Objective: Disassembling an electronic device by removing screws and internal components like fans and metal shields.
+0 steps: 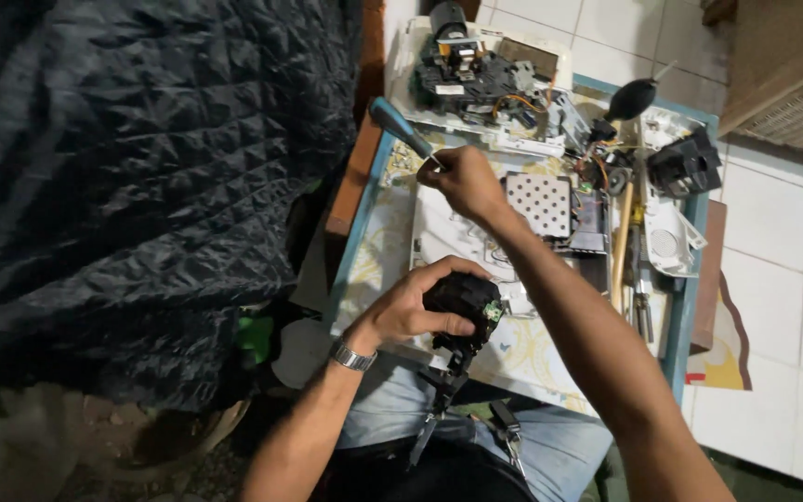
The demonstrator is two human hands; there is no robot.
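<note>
Black camera part (462, 302) sits clamped in the left hand (411, 311), fingers curled over its top, held above the lap at the near table edge; a small green circuit bit shows on its side, thin black strap hanging below. Low table (364, 200) with blue rim lies under both hands. Dismantled device body (476, 79) lies beyond the right hand (465, 181), white dotted panel (539, 203) just right of it. Right hand is closed around a blue-handled screwdriver (400, 125), handle sticking up-left. Black rubber air blower (632, 98) well right. Metal watch (353, 357) on left wrist.
</note>
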